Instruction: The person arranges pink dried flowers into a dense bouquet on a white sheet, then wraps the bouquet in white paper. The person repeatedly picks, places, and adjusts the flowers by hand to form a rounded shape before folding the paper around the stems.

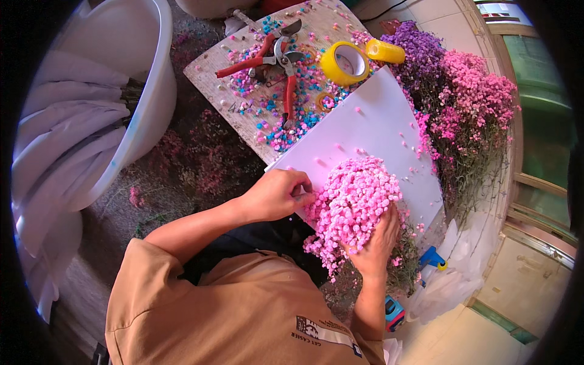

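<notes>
A bunch of small pink dried flowers (pixel 356 204) rests over the near edge of a stack of white paper sheets (pixel 371 121). My right hand (pixel 378 242) is wrapped round the bunch from its right side; its fingertips are hidden by the blossoms. At the left edge of the blossoms is my left hand (pixel 281 193), its fingers curled in and thumb and forefinger close together. Whatever sits between those fingertips is too small to make out. Loose pink blossoms are scattered on the paper.
Red-handled pruning shears (pixel 286 61), yellow tape rolls (pixel 344 63) and loose coloured blossoms lie on the board (pixel 210 70). Purple flowers (pixel 417 48) and pink flowers (pixel 477 85) lie right. A white tub (pixel 161 79) holds paper-wrapped bundles. A blue glue gun (pixel 432 258) and tape measure (pixel 394 311) lie near right.
</notes>
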`<action>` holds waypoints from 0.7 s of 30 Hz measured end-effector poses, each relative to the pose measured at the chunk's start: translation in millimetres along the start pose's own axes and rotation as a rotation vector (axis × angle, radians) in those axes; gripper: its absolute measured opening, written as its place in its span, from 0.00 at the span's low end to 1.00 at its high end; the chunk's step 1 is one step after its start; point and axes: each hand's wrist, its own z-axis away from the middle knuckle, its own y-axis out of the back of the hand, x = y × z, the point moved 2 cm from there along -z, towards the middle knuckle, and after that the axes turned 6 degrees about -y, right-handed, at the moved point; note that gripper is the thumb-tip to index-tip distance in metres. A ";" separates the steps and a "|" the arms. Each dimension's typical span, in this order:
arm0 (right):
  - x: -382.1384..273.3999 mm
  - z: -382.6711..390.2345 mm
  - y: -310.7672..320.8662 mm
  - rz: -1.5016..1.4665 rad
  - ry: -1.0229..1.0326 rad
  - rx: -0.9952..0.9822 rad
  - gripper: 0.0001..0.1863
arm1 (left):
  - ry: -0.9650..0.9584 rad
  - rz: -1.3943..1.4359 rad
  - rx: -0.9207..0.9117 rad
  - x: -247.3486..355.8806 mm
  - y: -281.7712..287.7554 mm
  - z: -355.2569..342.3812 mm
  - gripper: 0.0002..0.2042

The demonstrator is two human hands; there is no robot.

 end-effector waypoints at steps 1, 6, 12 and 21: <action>-1.2 -1.3 0.6 -0.001 -0.003 -0.003 0.66 | -0.055 -0.024 -0.005 -5.3 -6.5 -2.7 0.09; 4.0 -3.6 2.5 -0.042 0.004 -0.027 0.66 | 0.008 0.268 -0.070 -0.4 -4.9 7.0 0.06; 22.9 -11.9 2.8 -0.094 0.029 -0.083 0.68 | 0.119 0.488 -0.116 0.5 4.5 16.4 0.09; 8.7 -10.1 4.3 -0.068 0.012 -0.061 0.66 | -0.212 -0.072 0.027 19.9 -29.8 -19.1 0.11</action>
